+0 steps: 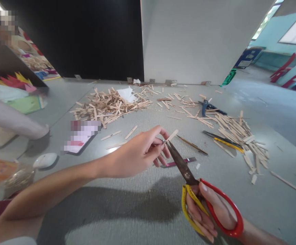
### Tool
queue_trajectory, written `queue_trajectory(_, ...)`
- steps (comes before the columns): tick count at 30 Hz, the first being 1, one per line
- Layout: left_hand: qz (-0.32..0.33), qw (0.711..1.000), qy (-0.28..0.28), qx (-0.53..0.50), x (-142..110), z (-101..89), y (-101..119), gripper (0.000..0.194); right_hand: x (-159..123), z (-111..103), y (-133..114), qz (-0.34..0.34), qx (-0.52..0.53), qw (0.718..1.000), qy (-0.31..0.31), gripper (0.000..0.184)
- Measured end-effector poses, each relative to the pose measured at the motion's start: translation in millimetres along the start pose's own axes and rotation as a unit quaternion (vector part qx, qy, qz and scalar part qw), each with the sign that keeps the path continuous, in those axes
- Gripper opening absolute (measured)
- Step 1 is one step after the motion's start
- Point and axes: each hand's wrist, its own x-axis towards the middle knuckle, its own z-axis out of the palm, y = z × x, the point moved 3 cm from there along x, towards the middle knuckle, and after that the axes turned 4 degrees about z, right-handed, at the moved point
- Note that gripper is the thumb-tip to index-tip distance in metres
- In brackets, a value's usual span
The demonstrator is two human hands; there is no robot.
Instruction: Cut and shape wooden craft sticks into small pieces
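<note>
My left hand (146,146) pinches a short wooden craft stick (172,135) between thumb and fingers, over the middle of the grey table. A pair of scissors (186,170), with one red and one yellow handle, is gripped in my right hand (204,211). The tips of its dark blades meet the stick close to my left fingertips. Whether they cut into it I cannot tell. Under the blades lies a dark pink strip (180,162), partly hidden by them. A thin brown tool like a slim brush (193,145) rests just beyond.
Heaped craft sticks (112,105) lie at the back left, with more sticks (239,131) at right. Nearby are a yellow-black cutter (223,141) and a dark blue clamp-like tool (206,107). A phone (82,136) and white mouse (45,160) sit at left. Upright panels (188,41) stand behind.
</note>
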Motion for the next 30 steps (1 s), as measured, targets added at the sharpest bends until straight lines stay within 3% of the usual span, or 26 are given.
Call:
queue_trajectory(8, -0.042, 0.998, -0.018, -0.038, 2, -2.3, 6, 0.005, 4, -1, -2, -0.028, 0.025, 0.999, -0.028, 0.08)
queue_trajectory(16, -0.045, 0.998, -0.038, -0.016, 8, -8.5, 0, 0.014, 7, -1, -1, -0.037, 0.089, 0.992, -0.075, 0.083)
queue_trajectory(25, 0.006, 0.992, 0.039, 0.12, 7, -10.7, -4, 0.017, 5, 0, -2, -0.024, 0.093, 0.992, -0.083, 0.085)
queue_trajectory(30, -0.03, 0.999, 0.002, 0.04, 9, -10.4, 1, 0.013, 5, -4, 3, -0.029, 0.097, 0.992, -0.072, 0.085)
